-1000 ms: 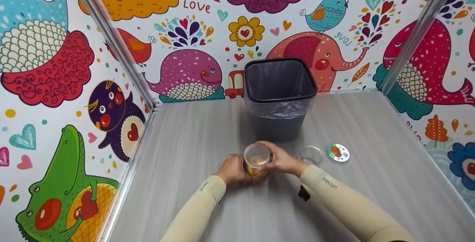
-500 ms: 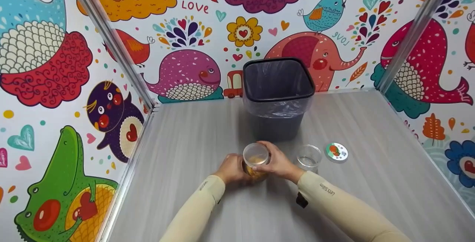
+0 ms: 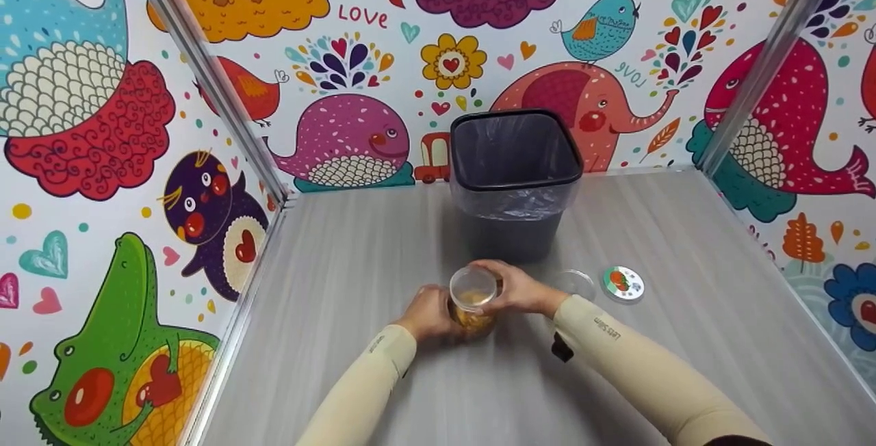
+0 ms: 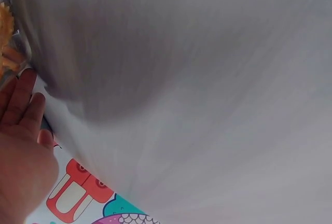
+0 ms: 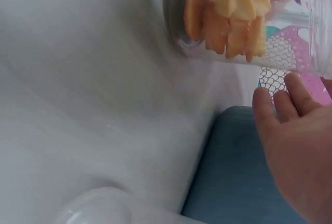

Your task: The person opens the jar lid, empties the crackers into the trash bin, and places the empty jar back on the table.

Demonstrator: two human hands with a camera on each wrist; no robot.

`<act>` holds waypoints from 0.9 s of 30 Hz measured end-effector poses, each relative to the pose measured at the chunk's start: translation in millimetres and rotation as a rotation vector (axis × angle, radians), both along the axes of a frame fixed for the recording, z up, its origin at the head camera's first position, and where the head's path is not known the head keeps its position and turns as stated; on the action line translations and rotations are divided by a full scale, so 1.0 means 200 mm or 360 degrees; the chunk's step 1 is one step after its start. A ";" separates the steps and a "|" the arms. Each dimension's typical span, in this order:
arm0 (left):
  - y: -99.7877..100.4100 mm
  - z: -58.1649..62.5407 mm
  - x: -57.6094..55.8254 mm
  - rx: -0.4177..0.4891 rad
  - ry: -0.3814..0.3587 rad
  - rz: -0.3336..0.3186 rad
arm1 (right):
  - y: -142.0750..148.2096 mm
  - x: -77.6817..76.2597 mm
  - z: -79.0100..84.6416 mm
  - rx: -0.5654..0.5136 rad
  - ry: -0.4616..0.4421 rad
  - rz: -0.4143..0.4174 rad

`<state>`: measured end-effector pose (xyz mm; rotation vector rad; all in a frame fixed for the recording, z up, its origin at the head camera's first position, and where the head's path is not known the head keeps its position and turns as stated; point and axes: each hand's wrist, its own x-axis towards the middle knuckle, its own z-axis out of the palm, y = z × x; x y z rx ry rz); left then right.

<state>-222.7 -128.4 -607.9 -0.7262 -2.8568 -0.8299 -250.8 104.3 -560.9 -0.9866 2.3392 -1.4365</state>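
Observation:
A clear plastic jar [image 3: 473, 287] with piped cookies [image 5: 241, 6] in its lower part stands between both hands in the middle of the head view. From the left side, my left hand [image 3: 430, 312] holds the jar low, its fingers partly hidden behind it. My right hand [image 3: 518, 290] grips the jar near its uncovered rim, thumb in front and fingers at the back. In the left wrist view, only the jar's edge shows beside the left fingers [image 4: 22, 97]. The right wrist view has the right fingers [image 5: 264, 110] alongside the jar wall.
Behind the hands stands a dark bin [image 3: 510, 230] lined with a clear bag. A second clear container [image 3: 579, 283] is partly covered by the right wrist. Right of it lies a round lid [image 3: 623, 284] with a printed label. Patterned walls enclose the grey table [image 3: 356, 247].
Both hands and the jar keep nearly the same place. The head view sways slightly, and the right wrist covers more of the second container than half a second ago.

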 end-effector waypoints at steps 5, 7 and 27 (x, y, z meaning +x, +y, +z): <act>0.00 0.00 0.00 0.0049 -0.0061 -0.0009 | -0.01 0.04 -0.02 -0.0054 -0.0024 -0.0078; 0.00 0.00 0.00 0.0065 -0.0078 -0.0009 | -0.02 0.06 -0.04 -0.0089 -0.0001 -0.0165; 0.00 -0.01 -0.01 0.0079 -0.0083 0.0014 | 0.01 0.00 -0.01 -0.0030 -0.0094 0.0024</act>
